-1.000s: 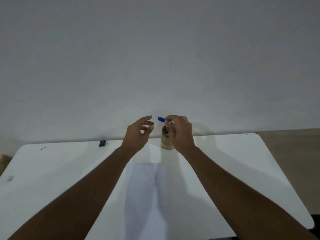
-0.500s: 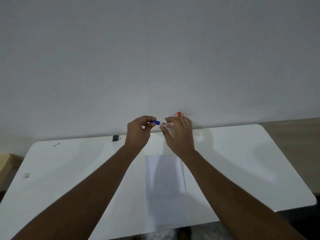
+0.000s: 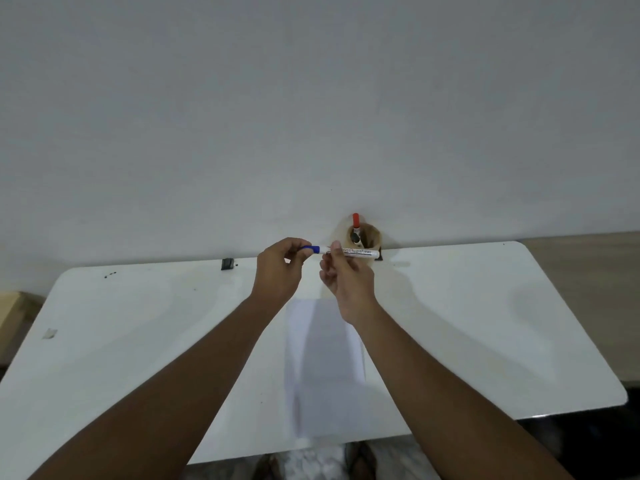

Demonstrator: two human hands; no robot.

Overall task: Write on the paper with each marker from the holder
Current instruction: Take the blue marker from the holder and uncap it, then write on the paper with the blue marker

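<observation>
Two hands hold the blue marker (image 3: 341, 251) before the holder (image 3: 362, 237): left hand (image 3: 280, 268) pinches the cap, right hand (image 3: 346, 282) pinches the barrel. Uncapping step; next, pull apart, then write on the paper (image 3: 325, 344).

Open table (image 3: 485, 323) either side; holder (image 3: 372, 237) against wall.

You face a plain grey-white wall (image 3: 311, 116) that fills the far half of the view, dimly and evenly lit. Against it stands a white table (image 3: 485, 323) with rounded corners; tan floor (image 3: 588, 271) shows at right.
</observation>
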